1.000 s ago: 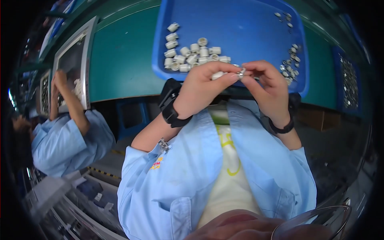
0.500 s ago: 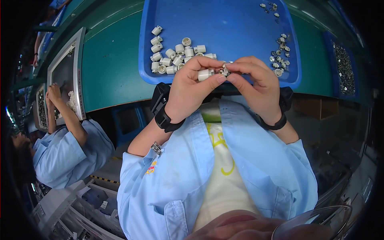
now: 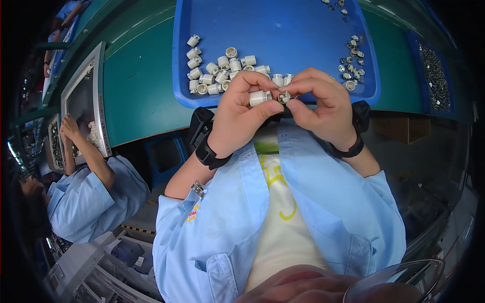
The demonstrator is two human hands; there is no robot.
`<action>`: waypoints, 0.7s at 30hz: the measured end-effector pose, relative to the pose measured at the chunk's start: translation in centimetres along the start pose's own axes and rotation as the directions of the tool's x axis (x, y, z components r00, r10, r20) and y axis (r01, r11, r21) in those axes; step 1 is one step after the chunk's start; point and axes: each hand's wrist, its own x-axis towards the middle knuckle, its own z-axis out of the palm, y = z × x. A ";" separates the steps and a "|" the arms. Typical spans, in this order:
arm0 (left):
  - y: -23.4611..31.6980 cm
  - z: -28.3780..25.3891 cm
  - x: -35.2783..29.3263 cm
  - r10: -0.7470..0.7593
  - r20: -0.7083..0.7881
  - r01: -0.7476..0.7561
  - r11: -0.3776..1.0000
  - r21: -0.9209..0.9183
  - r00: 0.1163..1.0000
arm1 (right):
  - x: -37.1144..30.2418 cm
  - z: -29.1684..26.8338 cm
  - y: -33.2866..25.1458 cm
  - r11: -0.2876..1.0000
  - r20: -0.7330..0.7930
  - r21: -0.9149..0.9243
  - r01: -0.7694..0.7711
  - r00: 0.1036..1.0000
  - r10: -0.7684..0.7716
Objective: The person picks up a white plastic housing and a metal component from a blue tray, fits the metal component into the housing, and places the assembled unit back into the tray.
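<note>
My left hand (image 3: 241,108) is closed around a white cylindrical lamp socket (image 3: 258,98), its notched end turned to the right. Between the fingertips of my right hand (image 3: 321,103) is a small white-and-metal insert (image 3: 284,97), held just off the socket's notched end. Thumb and forefinger of the right hand pinch it; the left fingertips come close to it too. Both hands are above the near edge of a blue tray (image 3: 303,35). Several loose white sockets (image 3: 221,76) lie in the tray's near left part, and small metal-and-white inserts (image 3: 352,63) are scattered along its right side.
A blue bin of small metal parts (image 3: 433,76) stands to the right on the green table (image 3: 136,81). At the left, a co-worker's hands (image 3: 69,129) are over a grey-framed tray (image 3: 101,108). A cardboard box (image 3: 401,129) is below the table at the right.
The insert in my right fingers has turned slightly and sits a little apart from the socket. My view has shifted a little; the left hand still holds the socket.
</note>
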 end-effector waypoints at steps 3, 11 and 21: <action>0.2 -0.2 0.1 -0.048 -0.027 0.046 0.996 -0.077 0.998 | 0.1 -0.1 0.1 1.000 -0.045 0.001 -0.021 0.999 0.021; -0.4 -1.9 0.8 -0.125 0.034 0.129 0.940 -0.316 0.992 | 0.5 -0.6 0.2 0.998 -0.054 -0.011 -0.054 0.997 0.053; -0.2 -1.9 0.5 -0.086 0.130 0.123 0.945 -0.304 0.988 | 0.8 -0.5 0.2 0.999 -0.065 0.018 -0.040 0.997 0.041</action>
